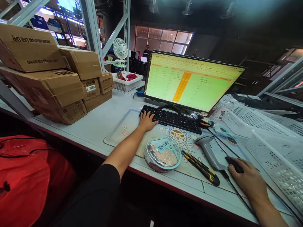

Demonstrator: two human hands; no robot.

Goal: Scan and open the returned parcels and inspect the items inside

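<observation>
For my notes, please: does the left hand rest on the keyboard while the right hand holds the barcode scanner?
Not quite: in the head view the right hand is on the black mouse; the barcode scanner lies beside it. The left hand is on the keyboard.

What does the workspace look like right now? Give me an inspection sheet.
Surface: white desk with a cartoon mat.
Job's things: keyboard, mouse.
Clutter: scanner, knife, clear pouch, stacked boxes, white trays.
Hands: left hand flat on the keyboard; right hand over the mouse.
Cables: black cables cross the desk by the right hand.
Surroundings: lit monitor, shelving, fan, red bag, a person far behind.
</observation>
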